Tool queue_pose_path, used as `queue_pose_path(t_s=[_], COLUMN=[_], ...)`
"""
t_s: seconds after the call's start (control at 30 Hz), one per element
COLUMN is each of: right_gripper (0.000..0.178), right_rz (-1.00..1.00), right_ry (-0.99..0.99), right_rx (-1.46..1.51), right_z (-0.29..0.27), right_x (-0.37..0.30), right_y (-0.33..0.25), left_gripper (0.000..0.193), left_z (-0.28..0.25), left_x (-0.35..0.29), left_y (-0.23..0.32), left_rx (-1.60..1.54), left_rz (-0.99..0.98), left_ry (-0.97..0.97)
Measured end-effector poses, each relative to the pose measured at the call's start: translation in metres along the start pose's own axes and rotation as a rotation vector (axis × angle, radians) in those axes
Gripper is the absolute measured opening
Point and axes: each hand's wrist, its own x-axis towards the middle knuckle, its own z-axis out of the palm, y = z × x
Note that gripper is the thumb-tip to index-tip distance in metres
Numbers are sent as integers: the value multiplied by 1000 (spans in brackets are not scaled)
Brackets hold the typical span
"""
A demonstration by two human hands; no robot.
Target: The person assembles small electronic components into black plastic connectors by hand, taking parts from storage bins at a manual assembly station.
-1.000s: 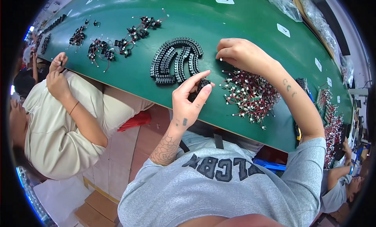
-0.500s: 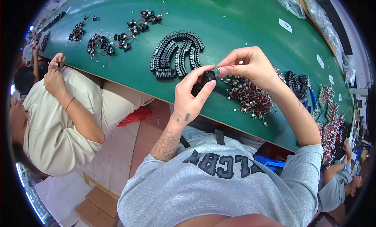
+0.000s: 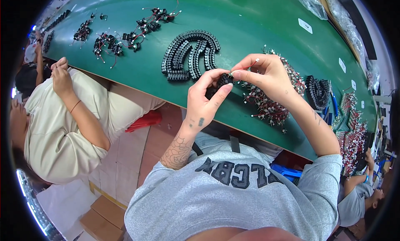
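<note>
Between the thumb and fingers of my left hand [image 3: 200, 97] is a cluster of small black plastic parts [image 3: 225, 79], partly hidden by the fingers. My right hand [image 3: 271, 78] pinches a short red wire lead [image 3: 250, 66] with a white connector at its free end. Its fingertips meet the left ones at the black parts; whether the lead's inner end sits in one of them is too small to tell. Just beyond my left hand lie curved rows of black parts [image 3: 175, 58]. Below my right hand spreads a heap of red-and-white wire leads [image 3: 266, 105].
On the green table [image 3: 246, 33], clumps of wired black parts [image 3: 109, 45] lie at the left. Another black coil of parts [image 3: 317, 92] and bundled leads [image 3: 352, 137] are at the right. A co-worker in a cream shirt [image 3: 62, 137] sits close on my left.
My right fingertips have moved slightly closer to the black parts, and the lead's white end now points up more. My left hand has barely moved.
</note>
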Motion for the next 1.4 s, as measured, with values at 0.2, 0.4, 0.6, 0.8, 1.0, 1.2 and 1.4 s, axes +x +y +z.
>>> queue_pose_path(t_s=[0.2,0.4,0.6,0.8,1.0,1.2,1.4], right_gripper=[7,8,8,6,6,8,20], right_rz=[27,-66,-92,-167,-374,3,-103], right_ry=[-16,-30,-38,-67,-113,-314,-124], right_rx=[-127,-185,-151,-204,-474,36,-16], right_z=[0,1,0,-4,0,-9,-7], right_x=[-2,-2,-3,0,9,32,115], right_y=[-6,-7,-6,-7,-10,-11,-37], left_gripper=[29,29,30,31,30,36,46], left_z=[0,-1,2,1,-1,-6,0], left_x=[-2,-3,-2,2,3,-1,3], left_y=[-1,4,8,8,6,12,10], left_rx=[34,68,86,146,243,114,-174], left_rz=[18,-16,30,111,186,0,-6], left_ry=[20,12,36,22,31,32,45])
